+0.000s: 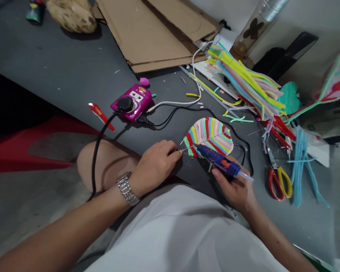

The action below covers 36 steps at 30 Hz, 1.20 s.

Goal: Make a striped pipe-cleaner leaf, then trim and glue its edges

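A leaf-shaped piece covered in striped, colored pipe cleaners lies on the grey table in front of me. My left hand, with a metal watch on its wrist, is closed at the piece's left tip. Its thumb and forefinger pinch a thin wire there. In my right hand is a dark blue glue gun, with a clear glue stick coming out of its back. The gun's nozzle is over the striped surface near the left tip. The fingers under the gun are partly hidden.
A purple power strip with a black plug and cables sits behind my left hand. Nearby lies a red and white cutter. Scissors, blue pipe cleaners and a mixed bundle are at right. Cardboard lies behind.
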Each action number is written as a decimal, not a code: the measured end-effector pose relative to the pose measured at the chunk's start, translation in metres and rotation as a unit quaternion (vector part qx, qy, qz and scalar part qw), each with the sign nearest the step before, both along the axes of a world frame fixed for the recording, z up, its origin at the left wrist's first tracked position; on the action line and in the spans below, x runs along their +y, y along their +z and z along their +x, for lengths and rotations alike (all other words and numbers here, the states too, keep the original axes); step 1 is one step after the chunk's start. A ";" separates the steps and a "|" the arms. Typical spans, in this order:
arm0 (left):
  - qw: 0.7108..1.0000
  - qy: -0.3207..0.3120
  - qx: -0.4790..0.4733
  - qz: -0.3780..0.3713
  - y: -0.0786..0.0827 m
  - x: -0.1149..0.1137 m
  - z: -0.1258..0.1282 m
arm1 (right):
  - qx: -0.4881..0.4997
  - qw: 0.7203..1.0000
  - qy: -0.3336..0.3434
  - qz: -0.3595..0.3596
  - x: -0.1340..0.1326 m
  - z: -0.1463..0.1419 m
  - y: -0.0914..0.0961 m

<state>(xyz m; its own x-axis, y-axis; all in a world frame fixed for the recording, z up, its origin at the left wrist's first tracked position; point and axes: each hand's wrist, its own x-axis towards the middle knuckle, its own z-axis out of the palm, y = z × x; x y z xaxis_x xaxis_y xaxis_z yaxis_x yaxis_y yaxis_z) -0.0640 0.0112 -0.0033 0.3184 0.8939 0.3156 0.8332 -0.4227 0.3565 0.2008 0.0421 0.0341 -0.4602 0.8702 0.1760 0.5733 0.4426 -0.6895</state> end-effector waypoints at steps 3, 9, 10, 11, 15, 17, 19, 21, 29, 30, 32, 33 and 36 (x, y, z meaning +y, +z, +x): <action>1.000 -0.004 -0.007 0.000 -0.001 0.000 0.000 | -0.024 0.999 0.042 0.006 -0.002 0.000 0.002; 1.000 -0.003 -0.010 0.001 -0.002 0.000 0.000 | -0.048 0.997 0.059 0.008 -0.001 -0.003 0.004; 1.000 -0.004 -0.011 0.002 -0.002 0.000 0.000 | -0.053 0.997 0.057 0.008 -0.001 -0.003 0.004; 1.000 -0.004 -0.012 0.002 -0.001 0.000 0.000 | -0.059 0.997 0.055 0.008 -0.001 -0.003 0.004; 1.000 -0.007 -0.014 0.001 0.000 0.000 -0.001 | -0.068 0.996 0.050 0.006 -0.001 -0.004 0.003; 1.000 -0.006 -0.013 0.003 0.000 0.000 0.000 | -0.067 0.996 0.053 0.009 -0.001 -0.004 0.002; 1.000 -0.003 -0.009 0.003 0.001 0.000 0.000 | -0.067 0.996 0.054 0.008 -0.001 -0.004 0.002; 1.000 -0.003 -0.009 0.005 0.001 0.000 0.000 | -0.068 0.996 0.051 0.004 -0.002 -0.004 0.001; 1.000 -0.006 -0.014 0.000 -0.001 0.000 -0.001 | -0.083 0.996 0.036 0.000 -0.004 -0.005 0.001; 1.000 -0.006 -0.014 -0.001 -0.001 0.000 -0.001 | -0.083 0.996 0.034 -0.002 -0.004 -0.005 0.002; 1.000 -0.006 -0.012 -0.002 -0.001 0.000 0.000 | -0.083 0.996 0.033 -0.004 -0.004 -0.006 0.003; 1.000 -0.005 -0.012 -0.002 -0.001 0.000 0.000 | -0.083 0.996 0.032 -0.005 -0.004 -0.006 0.003; 1.000 -0.005 -0.014 0.002 -0.001 0.000 -0.001 | -0.084 0.996 0.029 -0.006 -0.004 -0.006 0.004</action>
<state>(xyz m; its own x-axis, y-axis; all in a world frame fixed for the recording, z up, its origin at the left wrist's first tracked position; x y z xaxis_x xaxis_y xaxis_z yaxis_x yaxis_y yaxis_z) -0.0645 0.0113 -0.0041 0.3187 0.8891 0.3284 0.8180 -0.4330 0.3786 0.1946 0.0386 0.0379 -0.5310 0.8434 0.0825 0.6550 0.4703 -0.5914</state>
